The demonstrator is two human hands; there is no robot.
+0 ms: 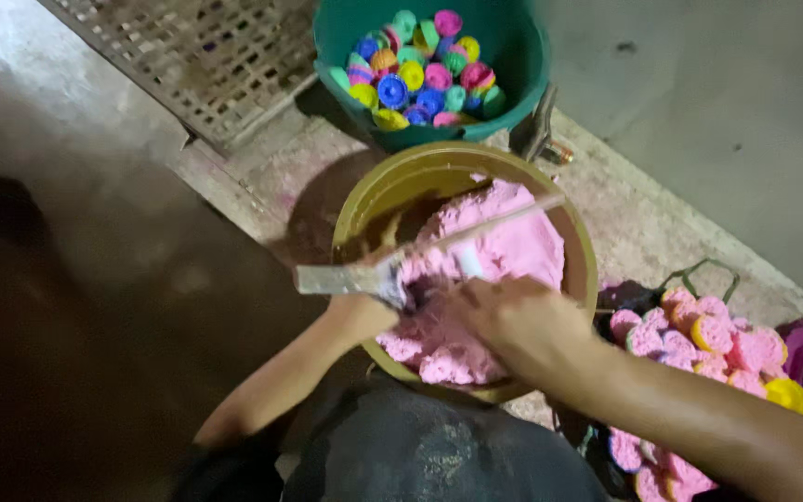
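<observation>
The left hand (357, 316), at the lower centre of the frame, holds a flat metal scraper blade (346, 279); its fingers are closed around the blade's inner end, while the outer end projects toward the left. The right hand (513, 321) rests on the pink, crumbly powder mass (513, 246) inside the round olive-yellow plastic bucket (364, 209) at the centre of the frame. Its fingers curl down into the powder, apparently around a small object, though the blur does not allow a firm reading. A thin pale stick (504, 218) lies diagonally across the bucket, from the scraper up toward the right rim.

Procedure note, as a judgement: keep the work above the bucket so loose powder falls back inside, hold the blade flat, and draw it level in one steady pass rather than digging.

The powder appears dry and clumped, heaped higher on the right side, with bare bucket wall exposed at the upper left.

A round green plastic tub (336, 37) at the top centre contains small multicoloured plastic moulds (415, 70) in blue, yellow, pink and teal. At the lower right, a dark wire-handled basket (699, 270) holds pink powder-filled moulds (699, 335), several with yellow edges. All containers stand on a concrete floor (699, 93), with a woven mat (197, 46) at the upper left
</observation>
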